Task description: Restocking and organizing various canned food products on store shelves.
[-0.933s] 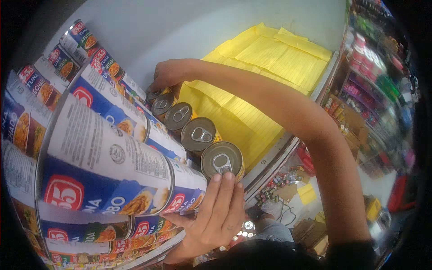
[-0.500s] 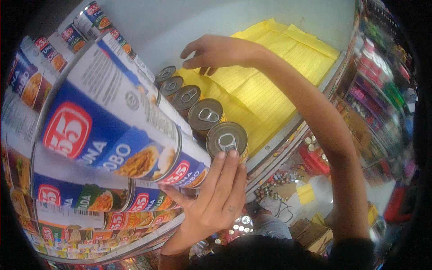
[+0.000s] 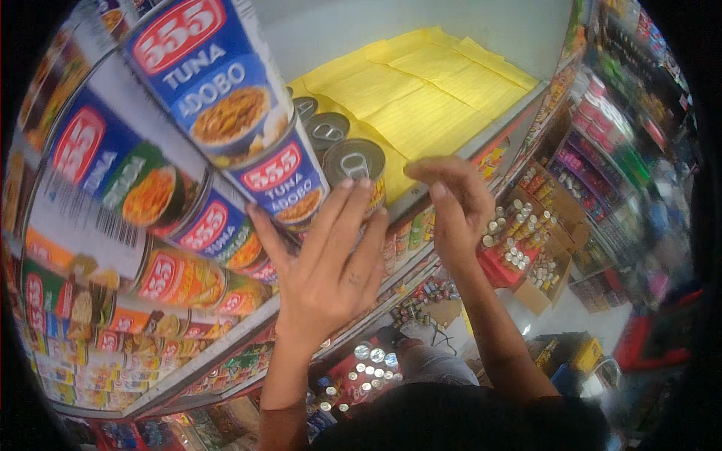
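Note:
A row of pull-tab cans runs back along the shelf, the nearest one (image 3: 353, 161) showing its dark metal lid and ring. My left hand (image 3: 327, 263) lies against that can's front, its fingers stretched up to the lid's edge. Its thumb reaches toward the lower blue-and-white tuna can (image 3: 278, 184). On top of that stands another tuna can (image 3: 207, 83) with a blue label and a food picture. My right hand (image 3: 459, 199) hangs beside the shelf's front edge, fingers bent, thumb apart, with nothing visible in it. The lower part of the nearest pull-tab can is hidden by my left fingers.
Yellow lined paper (image 3: 421, 83) covers the shelf behind a metal front edge (image 3: 496, 124). More stacked cans (image 3: 143, 180) fill the left side. Below, a red crate (image 3: 504, 263) and a cardboard box (image 3: 541, 289) hold cans, and more cans (image 3: 368, 368) stand lower down.
My right hand has come back from the far end of the can row to the shelf's front edge. My left hand stays at the nearest can; the view has shifted.

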The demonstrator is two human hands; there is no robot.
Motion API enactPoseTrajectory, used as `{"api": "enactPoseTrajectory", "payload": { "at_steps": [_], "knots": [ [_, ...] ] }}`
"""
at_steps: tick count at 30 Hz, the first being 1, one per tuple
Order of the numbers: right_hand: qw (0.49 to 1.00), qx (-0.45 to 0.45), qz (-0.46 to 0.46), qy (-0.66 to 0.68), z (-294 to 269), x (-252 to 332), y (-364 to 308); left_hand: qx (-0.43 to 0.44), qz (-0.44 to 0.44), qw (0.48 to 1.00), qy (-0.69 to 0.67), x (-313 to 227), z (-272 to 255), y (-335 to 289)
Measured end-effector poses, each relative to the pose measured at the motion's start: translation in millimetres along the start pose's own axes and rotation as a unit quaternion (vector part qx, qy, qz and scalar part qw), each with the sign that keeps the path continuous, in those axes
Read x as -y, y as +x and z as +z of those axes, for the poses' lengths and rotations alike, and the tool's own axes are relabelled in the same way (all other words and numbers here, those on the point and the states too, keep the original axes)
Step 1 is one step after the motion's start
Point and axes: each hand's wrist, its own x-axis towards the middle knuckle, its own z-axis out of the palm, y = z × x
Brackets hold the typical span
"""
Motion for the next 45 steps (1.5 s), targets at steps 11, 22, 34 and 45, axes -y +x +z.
{"api": "enactPoseTrajectory", "payload": {
  "at_steps": [11, 22, 34, 45],
  "knots": [
    [0.997, 0.022, -0.014, 0.075, -0.7, 8.1, -14.1, -0.170, 0.043, 0.974, -0.146, -0.6, -5.7, -23.0],
    [0.768, 0.025, 0.578, 0.274, -62.7, 108.2, -241.1, -0.097, -0.627, 0.491, -0.597, -190.5, -57.1, -199.1],
    [0.703, 0.038, 0.674, 0.225, -104.3, 126.3, -265.6, -0.079, -0.638, 0.423, -0.638, -191.8, -68.6, -208.2],
    [0.658, 0.133, 0.716, 0.194, -127.3, 112.1, -311.4, -0.058, -0.673, 0.448, -0.586, -221.7, -56.0, -247.4]
  ]
}}
